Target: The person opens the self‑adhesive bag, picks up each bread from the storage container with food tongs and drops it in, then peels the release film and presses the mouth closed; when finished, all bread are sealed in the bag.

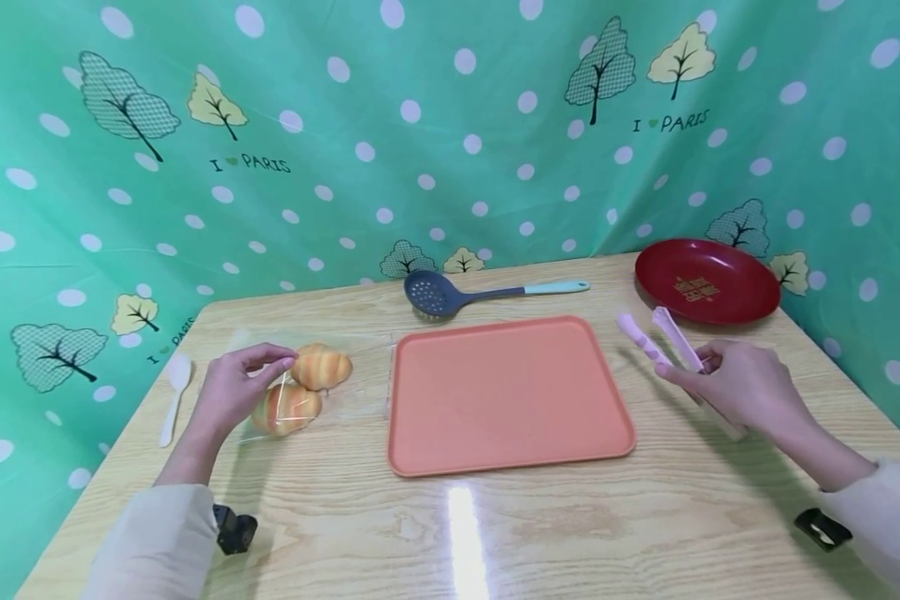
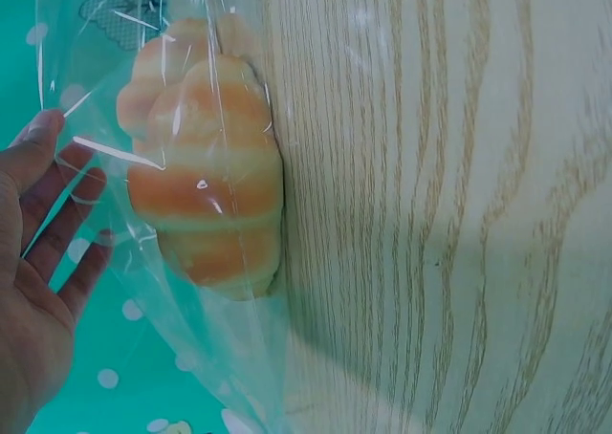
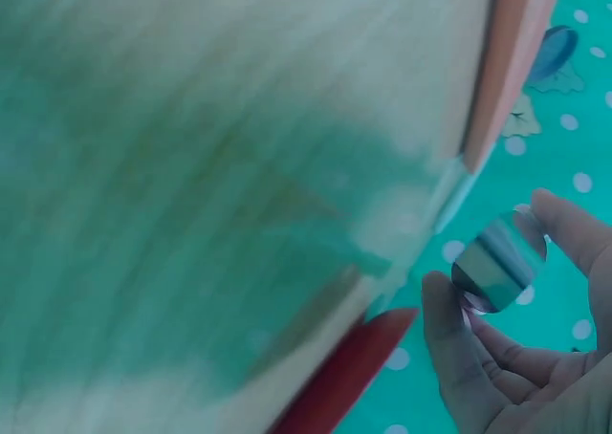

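On the left of the table, my left hand [image 1: 236,387] pinches the upper film of a clear plastic bag [image 1: 363,383] between thumb and fingers. Two striped croissant-shaped bread rolls [image 1: 322,367] lie inside it; the left wrist view shows one roll [image 2: 206,181] in front of the other, under glossy film. To the right of the tray, my right hand [image 1: 746,387] grips a pair of tongs [image 1: 678,337] with pink ends spread slightly apart, pointing away from me. In the right wrist view, a shiny metal part [image 3: 502,262] of the tongs sits between thumb and fingers.
A pink tray [image 1: 506,400] lies mid-table, overlapping or touching the bag's right edge. Behind it is a slotted skimmer [image 1: 435,293] with a light blue handle. A red oval plate [image 1: 708,281] stands at the back right, a white spoon [image 1: 176,396] at the far left. A patterned curtain [image 1: 450,150] hangs behind.
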### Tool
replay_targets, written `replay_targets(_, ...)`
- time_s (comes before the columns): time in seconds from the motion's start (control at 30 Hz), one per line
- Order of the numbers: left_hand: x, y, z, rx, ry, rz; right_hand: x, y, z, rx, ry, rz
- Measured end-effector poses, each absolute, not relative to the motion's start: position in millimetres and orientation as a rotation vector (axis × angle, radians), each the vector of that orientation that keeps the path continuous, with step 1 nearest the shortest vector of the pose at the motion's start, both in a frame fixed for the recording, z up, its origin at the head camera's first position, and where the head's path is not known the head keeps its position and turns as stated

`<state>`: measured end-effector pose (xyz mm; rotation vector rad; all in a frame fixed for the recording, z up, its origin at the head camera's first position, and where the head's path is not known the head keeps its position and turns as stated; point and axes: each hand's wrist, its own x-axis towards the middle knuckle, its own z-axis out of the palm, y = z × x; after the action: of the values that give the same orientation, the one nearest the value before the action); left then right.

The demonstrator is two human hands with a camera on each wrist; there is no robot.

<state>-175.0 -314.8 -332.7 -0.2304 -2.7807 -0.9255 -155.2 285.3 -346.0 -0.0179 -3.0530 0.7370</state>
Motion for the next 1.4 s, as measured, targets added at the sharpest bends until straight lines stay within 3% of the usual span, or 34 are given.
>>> replay_targets(0.73,-176,-318,-337,-0.253,-2.778,-0.922,-169,276,-366,-0.083,-3.266,0.774)
replay_targets(1.4,-179,-316,-337,-0.226,-2.782,-0.941,-177,272,-358,-0.003,-3.316,0.737)
